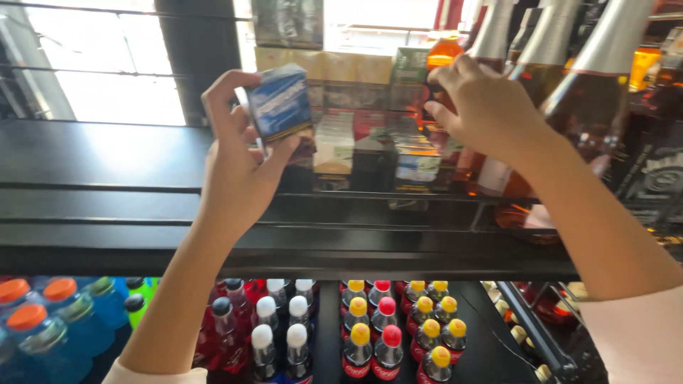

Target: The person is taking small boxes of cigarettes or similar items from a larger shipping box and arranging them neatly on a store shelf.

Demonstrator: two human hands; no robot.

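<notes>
My left hand [238,153] is raised in front of a black shelf and grips a small blue and white box [279,103] between thumb and fingers. My right hand [486,107] reaches to the right of it, its fingers closed around a small dark item next to an orange bottle [442,53] at the stacked small boxes [370,142]; what it grips is mostly hidden. The stack of small boxes stands on the shelf between both hands.
Tall bottles with silver foil necks [562,78] crowd the right side. The black shelf edge [284,242] runs across the middle. Below it stand blue bottles with orange caps [43,320], and red bottles with white, yellow and red caps [384,327]. A bright window [107,64] is at upper left.
</notes>
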